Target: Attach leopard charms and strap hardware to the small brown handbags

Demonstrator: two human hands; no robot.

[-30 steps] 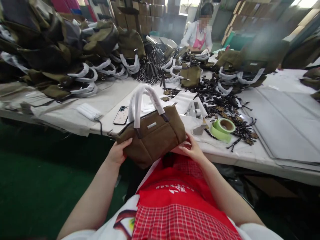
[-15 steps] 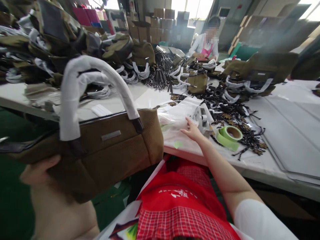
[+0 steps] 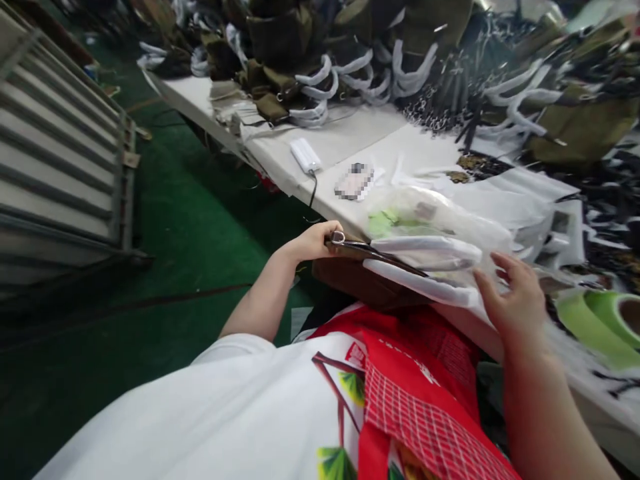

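A brown handbag (image 3: 345, 280) hangs at the table's front edge, seen from above with its zipped top narrow and its two handles (image 3: 423, 252) wrapped in white. My left hand (image 3: 320, 241) grips the bag's end, close to a metal ring. At the handles' far end is my right hand (image 3: 515, 293), fingers spread and curved, with nothing plainly held; whether it touches a handle I cannot tell. Behind the bag lies a clear plastic bag (image 3: 440, 200) with green scraps inside.
A green tape roll (image 3: 600, 320) sits at the right. On the table (image 3: 350, 137) lie a phone (image 3: 355, 181) and a white power strip (image 3: 305, 156) with a cable. Olive bags (image 3: 280, 33) with wrapped handles are heaped behind. A slatted metal rack (image 3: 60, 147) stands at left.
The handbag has swung from the left to in front of my body, its top now turned up. My right hand has come from the plastic to the handles. The view has turned left and down.
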